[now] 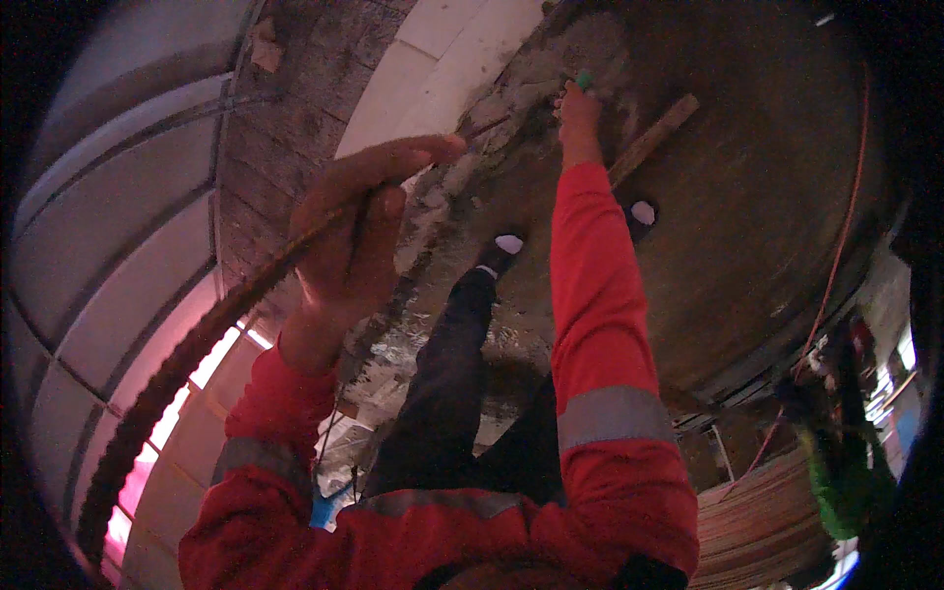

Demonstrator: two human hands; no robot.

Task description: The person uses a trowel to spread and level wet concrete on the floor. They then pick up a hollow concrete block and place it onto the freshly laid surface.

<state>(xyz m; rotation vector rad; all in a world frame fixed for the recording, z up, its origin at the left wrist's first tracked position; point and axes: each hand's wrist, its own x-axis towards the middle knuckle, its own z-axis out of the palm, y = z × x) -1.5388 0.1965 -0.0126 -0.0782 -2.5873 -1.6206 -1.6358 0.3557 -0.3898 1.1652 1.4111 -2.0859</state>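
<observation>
A long brown ribbed bar, likely steel rebar, slants up from the lower left and passes through my left hand. Its thumb and fingers close around the bar, and a thin far end shows past the fingertips. My right arm reaches far forward, and my right hand is closed on a small green object. Most of that object is hidden by the fingers, so its kind cannot be made out. Both sleeves are red with grey bands.
Near my right hand a narrow wooden strip lies on the dark, stained ground. My shoes stand apart below. Pale slabs and a panelled wall are at left. A red cord hangs at right, near a green thing.
</observation>
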